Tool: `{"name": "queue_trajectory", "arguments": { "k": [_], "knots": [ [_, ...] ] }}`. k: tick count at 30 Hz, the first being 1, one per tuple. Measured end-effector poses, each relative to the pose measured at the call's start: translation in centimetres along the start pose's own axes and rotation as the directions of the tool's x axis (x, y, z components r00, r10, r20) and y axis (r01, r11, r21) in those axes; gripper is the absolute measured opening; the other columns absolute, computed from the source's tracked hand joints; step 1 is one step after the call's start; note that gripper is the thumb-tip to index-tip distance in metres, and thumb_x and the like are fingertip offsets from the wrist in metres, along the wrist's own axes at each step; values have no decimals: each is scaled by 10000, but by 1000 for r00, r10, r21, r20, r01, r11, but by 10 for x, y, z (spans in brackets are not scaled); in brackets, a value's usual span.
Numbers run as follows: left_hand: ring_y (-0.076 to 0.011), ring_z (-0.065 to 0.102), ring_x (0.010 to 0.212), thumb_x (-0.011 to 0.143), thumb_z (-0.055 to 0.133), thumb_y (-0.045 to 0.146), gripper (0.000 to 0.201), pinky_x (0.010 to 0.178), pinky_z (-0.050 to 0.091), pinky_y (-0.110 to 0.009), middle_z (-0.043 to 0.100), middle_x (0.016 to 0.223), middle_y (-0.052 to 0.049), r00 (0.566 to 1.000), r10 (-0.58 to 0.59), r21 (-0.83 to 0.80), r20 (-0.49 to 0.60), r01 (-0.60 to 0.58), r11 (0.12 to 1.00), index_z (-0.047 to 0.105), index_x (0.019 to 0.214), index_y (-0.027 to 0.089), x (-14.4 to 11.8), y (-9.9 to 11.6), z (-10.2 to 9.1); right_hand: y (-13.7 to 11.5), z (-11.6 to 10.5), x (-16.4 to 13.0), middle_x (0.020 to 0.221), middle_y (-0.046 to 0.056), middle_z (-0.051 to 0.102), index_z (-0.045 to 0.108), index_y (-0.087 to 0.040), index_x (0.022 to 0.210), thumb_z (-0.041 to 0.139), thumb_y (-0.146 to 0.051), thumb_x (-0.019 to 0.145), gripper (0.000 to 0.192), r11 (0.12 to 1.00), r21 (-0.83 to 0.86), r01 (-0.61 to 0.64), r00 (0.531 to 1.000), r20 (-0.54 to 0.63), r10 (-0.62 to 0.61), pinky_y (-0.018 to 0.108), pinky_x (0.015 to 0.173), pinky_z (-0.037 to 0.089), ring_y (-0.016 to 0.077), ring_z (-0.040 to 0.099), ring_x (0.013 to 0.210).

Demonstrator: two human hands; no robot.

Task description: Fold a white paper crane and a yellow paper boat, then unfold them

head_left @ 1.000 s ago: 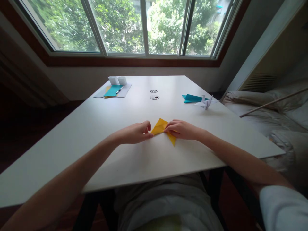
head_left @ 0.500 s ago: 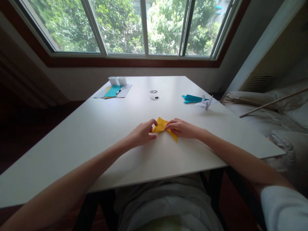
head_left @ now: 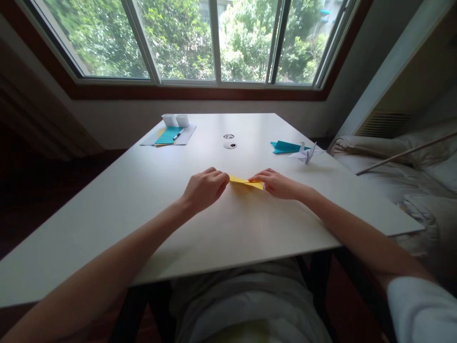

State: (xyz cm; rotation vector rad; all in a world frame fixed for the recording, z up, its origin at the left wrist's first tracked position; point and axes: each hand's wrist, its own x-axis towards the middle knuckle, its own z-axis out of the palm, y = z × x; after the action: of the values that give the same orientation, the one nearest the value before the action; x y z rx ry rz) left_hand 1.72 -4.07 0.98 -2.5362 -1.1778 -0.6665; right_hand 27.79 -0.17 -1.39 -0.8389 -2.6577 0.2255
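A narrow piece of folded yellow paper (head_left: 246,182) is stretched between my hands above the middle of the white table (head_left: 200,252). My left hand (head_left: 207,186) is closed, pinching the paper's left end, with the knuckles upward and the fingertips partly hidden. At the other end my right hand (head_left: 276,183) grips the paper between its thumb and fingers. A shadow falls on the tabletop just below the paper.
Back right, a white paper crane (head_left: 306,154) stands by a folded teal paper (head_left: 285,147). Back left lie teal sheets (head_left: 167,135), a marker (head_left: 177,135) and two white boxes (head_left: 174,120). Round table inserts (head_left: 230,145) sit in the far middle.
The yellow paper has turned from a wide, angled shape to a thin, nearly level strip. My left hand has rotated knuckles-up and closed on its end; my right hand has moved slightly right.
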Motion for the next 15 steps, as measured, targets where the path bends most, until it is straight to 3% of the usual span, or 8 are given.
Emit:
{"name": "queue_trajectory", "arguments": {
  "k": [4, 7, 10, 12, 15],
  "knots": [
    [-120, 535, 605, 815, 477, 273, 167, 555, 398, -233, 621, 706, -13, 965, -261, -274, -7, 249, 929, 615, 830, 180, 4, -7, 0, 0, -3, 2, 1002, 89, 613, 554, -191, 1103, 503, -240, 809, 303, 993, 112, -34, 991, -124, 48, 384, 816, 455, 222, 539, 935],
    [-118, 552, 603, 759, 537, 313, 185, 535, 417, -225, 639, 739, -30, 911, -382, -578, 152, 396, 713, 609, 821, 155, 9, -10, -1, -4, -4, 5, 916, 67, 632, 579, -181, 993, 457, -326, 846, 241, 932, 351, -92, 966, -196, 169, 331, 743, 481, 189, 579, 832],
    [-118, 549, 574, 703, 579, 323, 228, 482, 403, -212, 634, 690, -30, 846, -378, -694, 375, 527, 490, 604, 840, 141, 11, -13, 0, -6, -1, 8, 956, 52, 639, 564, -182, 999, 467, -357, 837, 258, 848, 516, -122, 949, -190, 252, 302, 750, 479, 174, 591, 855],
    [-119, 545, 568, 697, 574, 316, 212, 487, 403, -216, 622, 647, -20, 821, -335, -657, 462, 571, 493, 611, 815, 144, 10, -14, 3, -7, 3, 9, 960, 46, 641, 559, -181, 1023, 502, -339, 811, 270, 850, 500, -165, 949, -154, 275, 289, 732, 472, 165, 590, 834],
    [-147, 562, 663, 725, 546, 298, 171, 588, 438, -261, 635, 720, -32, 871, -231, -530, 433, 453, 717, 626, 775, 155, 6, -14, 6, -7, 11, 8, 888, 34, 640, 566, -178, 1041, 511, -290, 790, 280, 887, 383, -256, 947, -84, 310, 260, 652, 449, 138, 572, 726]
  ]
}}
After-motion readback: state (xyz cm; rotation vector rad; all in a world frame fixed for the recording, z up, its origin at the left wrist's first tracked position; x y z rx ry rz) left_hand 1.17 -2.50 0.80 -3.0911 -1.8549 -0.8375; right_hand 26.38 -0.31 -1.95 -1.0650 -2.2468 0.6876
